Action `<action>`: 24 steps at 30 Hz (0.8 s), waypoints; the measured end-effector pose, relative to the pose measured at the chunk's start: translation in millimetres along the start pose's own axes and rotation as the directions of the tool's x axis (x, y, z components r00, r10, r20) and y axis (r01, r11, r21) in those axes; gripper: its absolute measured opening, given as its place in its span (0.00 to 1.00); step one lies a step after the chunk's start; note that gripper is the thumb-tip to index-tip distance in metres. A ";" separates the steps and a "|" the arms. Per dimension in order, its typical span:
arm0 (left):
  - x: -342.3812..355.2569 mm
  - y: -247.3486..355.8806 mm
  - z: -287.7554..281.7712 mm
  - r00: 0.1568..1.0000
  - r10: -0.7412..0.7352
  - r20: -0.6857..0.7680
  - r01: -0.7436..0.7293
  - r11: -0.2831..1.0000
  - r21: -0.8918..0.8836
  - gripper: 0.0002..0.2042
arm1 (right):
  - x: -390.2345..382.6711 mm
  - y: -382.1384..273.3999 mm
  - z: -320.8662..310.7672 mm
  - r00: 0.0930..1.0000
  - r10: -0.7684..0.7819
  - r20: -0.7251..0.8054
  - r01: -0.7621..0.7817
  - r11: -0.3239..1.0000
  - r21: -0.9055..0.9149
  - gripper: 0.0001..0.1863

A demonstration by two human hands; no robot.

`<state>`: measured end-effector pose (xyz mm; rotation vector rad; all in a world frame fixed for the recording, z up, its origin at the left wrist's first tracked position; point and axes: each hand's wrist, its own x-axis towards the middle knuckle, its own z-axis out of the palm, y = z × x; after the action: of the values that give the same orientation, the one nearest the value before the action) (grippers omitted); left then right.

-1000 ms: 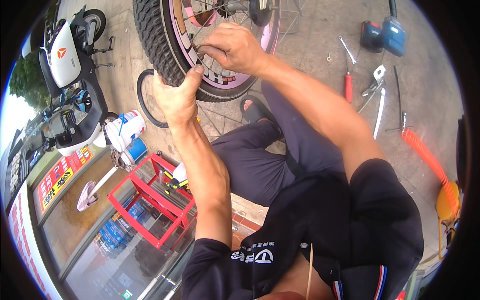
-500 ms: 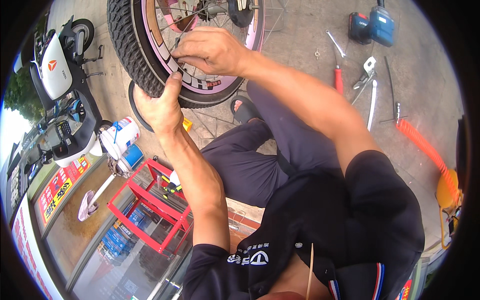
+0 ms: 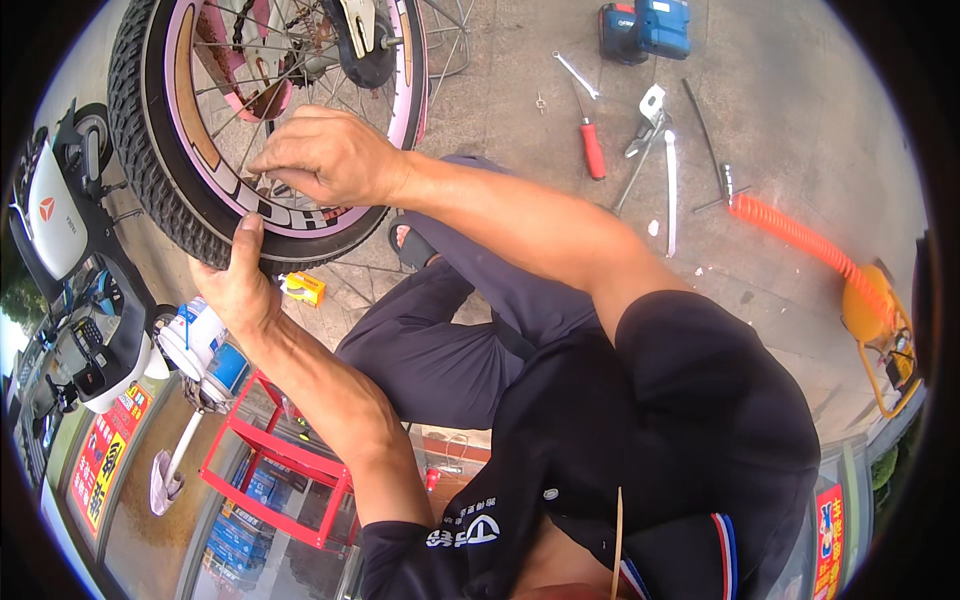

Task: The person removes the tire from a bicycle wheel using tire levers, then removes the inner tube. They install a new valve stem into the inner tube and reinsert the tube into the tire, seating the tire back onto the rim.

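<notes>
A bicycle wheel with a black knobby tyre [image 3: 140, 150] and a pink rim [image 3: 403, 95] stands at the upper left. My left hand [image 3: 238, 290] grips the tyre at its near side, thumb lying over the sidewall and fingers hidden beneath. Just above it, my right hand [image 3: 335, 155] is closed in a pinch at the inner edge of the rim, beside the spokes. What sits between those fingertips is too small to make out. Behind the hands show the hub and a dark chain-side part [image 3: 362, 45].
On the paving at right lie a blue power tool [image 3: 660, 28], wrench [image 3: 577, 75], red-handled screwdriver [image 3: 592, 150], tyre lever [image 3: 670, 195] and orange coiled hose [image 3: 795, 235]. A yellow box [image 3: 303, 288], red rack [image 3: 235, 425], bucket [image 3: 195, 335] and parked scooter [image 3: 62, 225] are at left.
The view has shifted, so wheel, hands and tools all appear further left. Both hands keep their places on the wheel, and the right one still pinches at the rim.
</notes>
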<state>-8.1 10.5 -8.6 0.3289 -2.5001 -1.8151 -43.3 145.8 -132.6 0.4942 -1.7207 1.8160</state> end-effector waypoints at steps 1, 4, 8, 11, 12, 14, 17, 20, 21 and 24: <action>-1.0 -1.5 0.1 1.000 -0.006 -0.005 0.006 1.000 -0.012 0.21 | -5.9 -1.6 -10.5 1.000 0.030 -0.004 -0.030 1.000 0.009 0.12; 0.8 -7.6 -12.3 0.999 -0.027 -0.036 0.028 0.999 0.024 0.23 | -57.5 11.2 -88.6 0.965 0.240 0.102 -0.225 0.965 -0.137 0.14; 1.0 -11.6 -13.2 0.998 -0.007 -0.065 0.011 0.998 0.064 0.23 | -188.9 53.0 -230.2 0.545 0.760 -0.353 -0.816 0.383 -0.434 0.12; 3.8 -15.0 -7.1 0.997 0.016 -0.079 -0.009 0.996 0.092 0.21 | -291.9 51.7 -333.7 0.342 0.605 -0.719 -0.903 0.000 -0.430 0.14; -1.0 -8.5 -9.9 0.994 0.037 -0.103 -0.025 0.993 0.114 0.21 | -310.2 47.7 -355.3 0.285 0.573 -0.768 -0.864 -0.195 -0.465 0.14; 1.3 -12.2 -11.3 0.994 0.048 -0.095 -0.038 0.994 0.106 0.20 | -339.2 28.3 -394.3 0.194 0.553 -0.810 -0.844 -0.328 -0.425 0.18; 5.3 -13.9 -7.6 0.994 0.079 -0.069 -0.072 0.992 0.103 0.20 | -349.6 14.7 -423.4 0.168 0.575 -0.801 -0.756 -0.446 -0.479 0.22; -1.8 -13.0 -10.1 0.992 0.055 -0.114 -0.042 0.993 0.113 0.19 | -339.6 17.1 -440.5 0.186 0.481 -0.857 -0.667 -0.578 -0.470 0.26; -4.4 -11.1 -14.0 0.988 0.054 -0.146 -0.034 0.991 0.132 0.19 | -338.8 20.0 -450.4 0.245 0.421 -0.874 -0.626 -0.620 -0.474 0.27; -3.6 -9.0 0.9 0.988 0.090 -0.128 -0.074 0.990 0.122 0.19 | -359.6 11.6 -503.3 0.166 0.418 -0.893 -0.536 -0.722 -0.437 0.29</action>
<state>-3.4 9.5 -17.0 0.3338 -2.4937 -1.5669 285.3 586.1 -417.0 -2.0353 -2.8480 0.0597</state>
